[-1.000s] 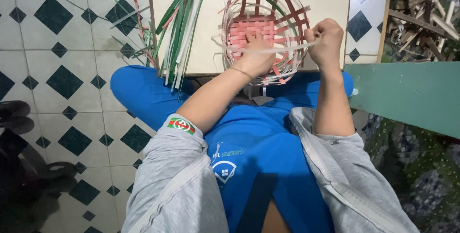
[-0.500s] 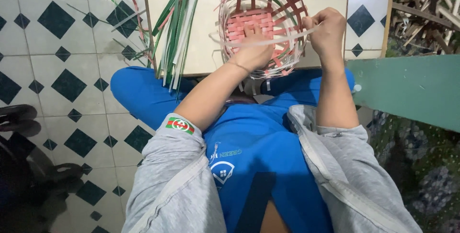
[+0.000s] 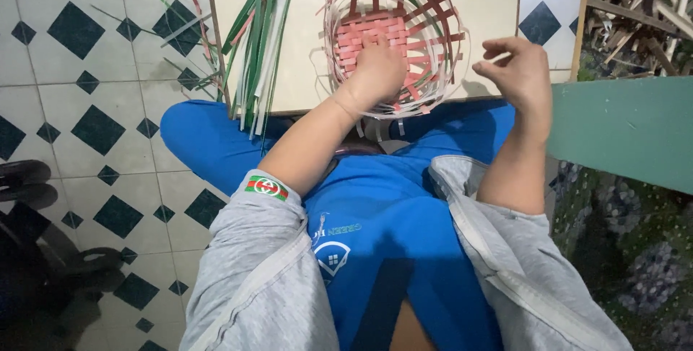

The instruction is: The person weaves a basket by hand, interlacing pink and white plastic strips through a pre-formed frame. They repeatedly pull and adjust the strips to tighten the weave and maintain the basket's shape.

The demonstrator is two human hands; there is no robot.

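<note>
Even, soft indoor light, sharp centre, dim lower-left corner, wide-angle bending at edges.

Glossy plastic-looking strips form the woven basket (image 3: pixel 393 30); the board (image 3: pixel 310 48) beneath looks smooth, matt.

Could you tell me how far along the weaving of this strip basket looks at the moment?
The basket already has a closed pink woven base and several rows of wall. In hand: the left hand presses inside it, while the right hand hovers beside the rim, empty as far as I can see. Left: upright strips stick out unwoven at the top, the rim looks unfinished, and loose strips lie alongside.
</note>
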